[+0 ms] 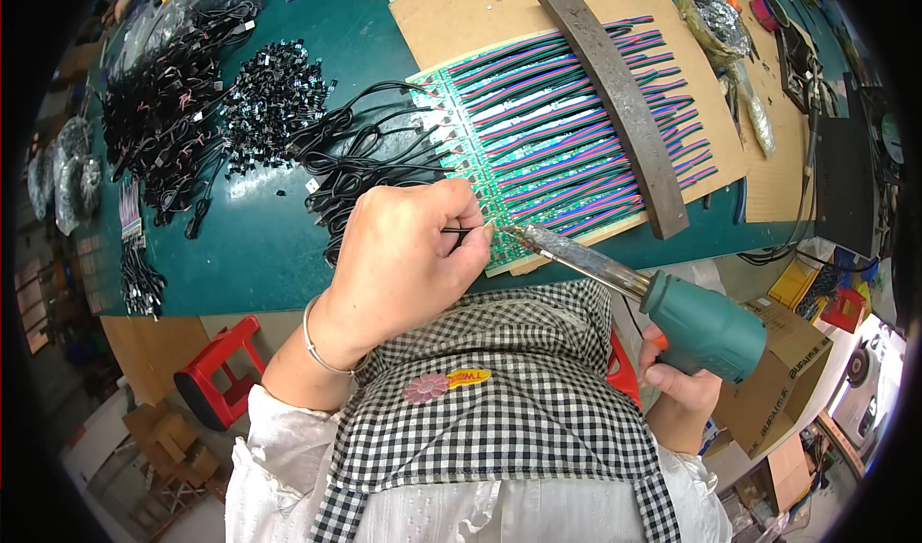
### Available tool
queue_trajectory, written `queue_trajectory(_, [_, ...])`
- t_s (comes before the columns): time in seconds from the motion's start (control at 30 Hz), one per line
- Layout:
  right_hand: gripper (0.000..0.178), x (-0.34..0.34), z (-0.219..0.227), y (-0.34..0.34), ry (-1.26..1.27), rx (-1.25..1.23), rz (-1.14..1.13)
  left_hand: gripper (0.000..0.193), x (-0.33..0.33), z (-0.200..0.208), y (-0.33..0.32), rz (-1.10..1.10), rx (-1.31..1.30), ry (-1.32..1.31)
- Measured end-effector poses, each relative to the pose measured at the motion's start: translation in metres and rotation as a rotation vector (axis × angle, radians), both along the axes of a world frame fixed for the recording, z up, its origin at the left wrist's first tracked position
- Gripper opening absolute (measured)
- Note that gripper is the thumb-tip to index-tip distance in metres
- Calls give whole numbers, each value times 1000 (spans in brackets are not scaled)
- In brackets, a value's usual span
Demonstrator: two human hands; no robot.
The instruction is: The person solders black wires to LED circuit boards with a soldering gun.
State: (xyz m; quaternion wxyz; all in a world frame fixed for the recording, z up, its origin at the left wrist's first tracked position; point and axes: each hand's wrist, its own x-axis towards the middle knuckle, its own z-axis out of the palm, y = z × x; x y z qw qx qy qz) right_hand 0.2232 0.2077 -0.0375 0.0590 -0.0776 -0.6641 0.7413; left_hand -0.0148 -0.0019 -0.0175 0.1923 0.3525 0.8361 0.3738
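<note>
My left hand (408, 245) pinches the end of a thin black cable at the near edge of a green circuit board panel (459, 130). In my right hand (677, 380) is a green soldering gun (706, 324), its metal barrel slanting up and left. The tip of the gun meets the board right beside my left fingertips. Rows of multicoloured wires (538, 125) run rightward from the panel. Across them lies a dark metal bar (619, 111). Several black cables (370, 164) reach the panel's left edge, and part of them is hidden behind my left hand.
A heap of black cables (163, 111) and a pile of small black connectors (274, 101) lie on the green table (245, 255) at left. The panel rests on a brown board (461, 15). A plastic-wrapped lump (715, 23) sits at far right. Red stools (219, 375) stand below the table.
</note>
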Motion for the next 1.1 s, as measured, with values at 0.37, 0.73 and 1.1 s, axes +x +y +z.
queue_trajectory(0.37, [60,-3,-2,2,-6,42,8,17,-3,-2,1,-19,45,-49])
queue_trajectory(0.73, [64,-13,10,-1,-2,-197,-153,16,-5,0,2,-11,36,-37])
queue_trajectory(1.1, [64,-15,2,-4,32,-191,-167,11,-20,23,-51,-19,110,30])
